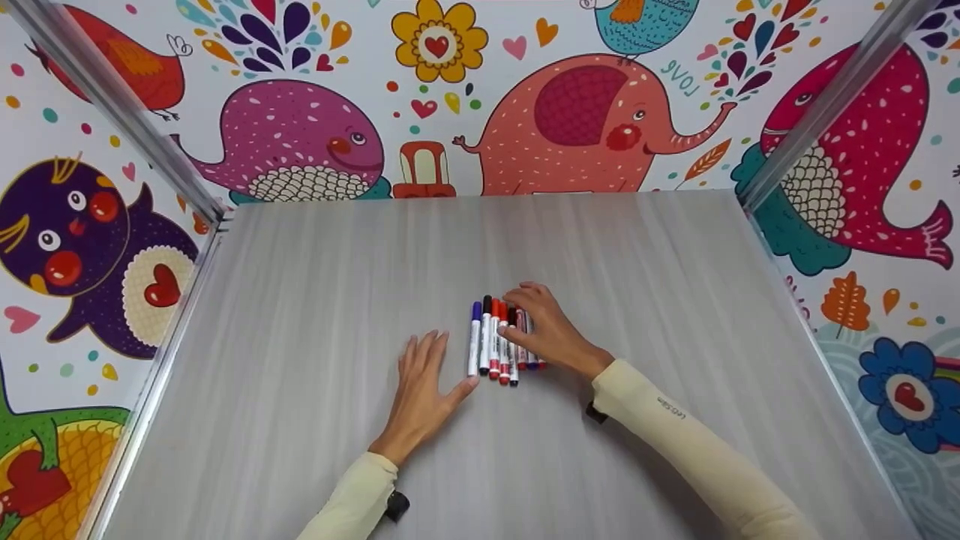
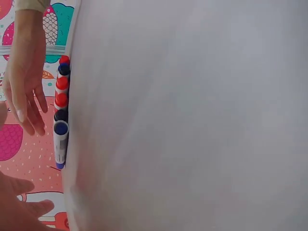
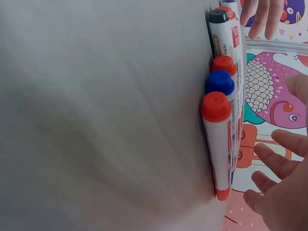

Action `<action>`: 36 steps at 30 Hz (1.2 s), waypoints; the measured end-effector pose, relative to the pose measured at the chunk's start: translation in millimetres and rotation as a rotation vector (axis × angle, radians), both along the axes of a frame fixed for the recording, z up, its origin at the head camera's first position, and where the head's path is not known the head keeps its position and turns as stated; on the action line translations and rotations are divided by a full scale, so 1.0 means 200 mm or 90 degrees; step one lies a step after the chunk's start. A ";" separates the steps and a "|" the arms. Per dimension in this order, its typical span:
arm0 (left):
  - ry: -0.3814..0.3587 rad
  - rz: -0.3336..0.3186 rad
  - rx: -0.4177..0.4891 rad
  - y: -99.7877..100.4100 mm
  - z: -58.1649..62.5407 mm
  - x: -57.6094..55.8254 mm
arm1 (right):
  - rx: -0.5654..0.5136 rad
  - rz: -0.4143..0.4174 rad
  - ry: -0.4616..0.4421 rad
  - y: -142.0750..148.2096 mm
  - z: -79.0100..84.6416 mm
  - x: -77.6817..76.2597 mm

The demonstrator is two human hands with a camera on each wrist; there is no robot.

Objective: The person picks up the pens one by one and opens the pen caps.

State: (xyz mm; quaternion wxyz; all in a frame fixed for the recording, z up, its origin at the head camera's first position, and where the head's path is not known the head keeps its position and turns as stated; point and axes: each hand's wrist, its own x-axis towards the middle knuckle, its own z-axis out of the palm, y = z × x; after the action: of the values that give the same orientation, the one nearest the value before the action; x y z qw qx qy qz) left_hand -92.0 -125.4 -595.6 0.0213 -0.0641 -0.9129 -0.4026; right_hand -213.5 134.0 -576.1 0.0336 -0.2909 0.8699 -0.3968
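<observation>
Fingers (image 1: 421, 352) loose and grasping nothing, I held my right hand (image 1: 553, 328) above a row of capped marker pens (image 1: 494, 349), my left hand (image 1: 417, 399) just beside them; the pens lay on the wood-grain worktop (image 1: 315, 285), before a wall-printed cartoon elephant (image 1: 517, 142).

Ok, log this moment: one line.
white, colour-capped cylindrical markers: side by side on grey streaked table; left hand: beside markers; right hand: above markers

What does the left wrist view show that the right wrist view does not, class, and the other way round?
Only the left wrist view: a sleeve and part of the pink whale picture.
Only the right wrist view: the purple whale picture.
Both: the markers, the left hand, the right hand and the table.
</observation>
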 end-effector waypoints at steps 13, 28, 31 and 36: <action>0.076 0.034 0.006 0.08 -0.09 0.01 | 0.053 0.030 0.032 -0.09 -0.04 -0.07; 0.115 0.041 -0.023 0.09 -0.14 -0.02 | 0.074 0.058 0.053 -0.16 -0.09 -0.14; 0.115 0.039 -0.030 0.09 -0.14 -0.03 | 0.079 0.054 0.039 -0.17 -0.09 -0.14; 0.122 0.038 -0.045 0.09 -0.15 -0.03 | 0.089 0.054 0.038 -0.18 -0.09 -0.14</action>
State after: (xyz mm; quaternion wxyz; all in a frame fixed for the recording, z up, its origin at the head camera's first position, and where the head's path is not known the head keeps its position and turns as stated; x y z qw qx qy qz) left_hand -98.9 -106.4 -625.3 0.1186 -0.0759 -0.9217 -0.3615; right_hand -240.7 97.5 -594.8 0.0447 -0.3365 0.8829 -0.3245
